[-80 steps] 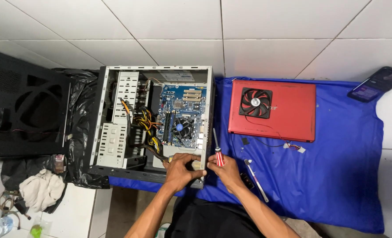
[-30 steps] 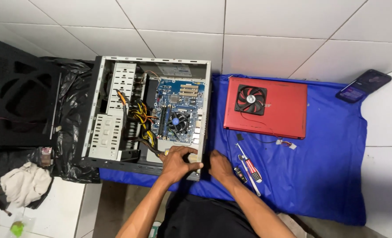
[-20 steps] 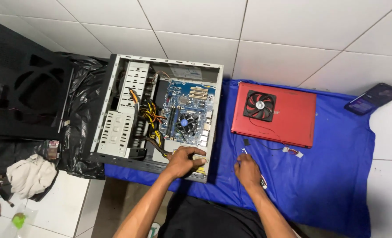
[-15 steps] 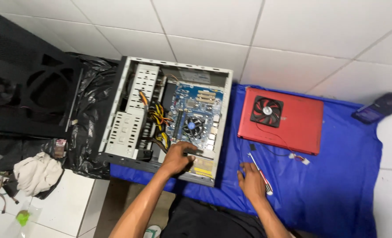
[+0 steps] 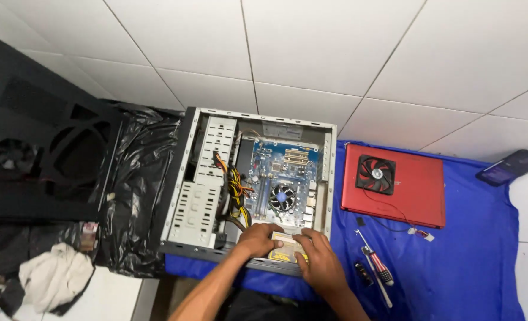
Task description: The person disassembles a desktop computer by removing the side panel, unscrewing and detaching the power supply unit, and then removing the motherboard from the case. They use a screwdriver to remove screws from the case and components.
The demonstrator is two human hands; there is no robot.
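Both hands' fingers (image 5: 302, 242) clasped over the power supply (image 5: 286, 248); left hand (image 5: 258, 239), right hand (image 5: 318, 264).

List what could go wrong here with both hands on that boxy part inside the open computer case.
1. Both hands, left hand and right hand, press on the power supply right beside the bare motherboard; a slip could knock the cooler fan.
2. The yellow and black cables lie loose nearby and might snag or get pinched.
3. The screwdriver rests by the right elbow on the blue cloth; it could get bumped away.
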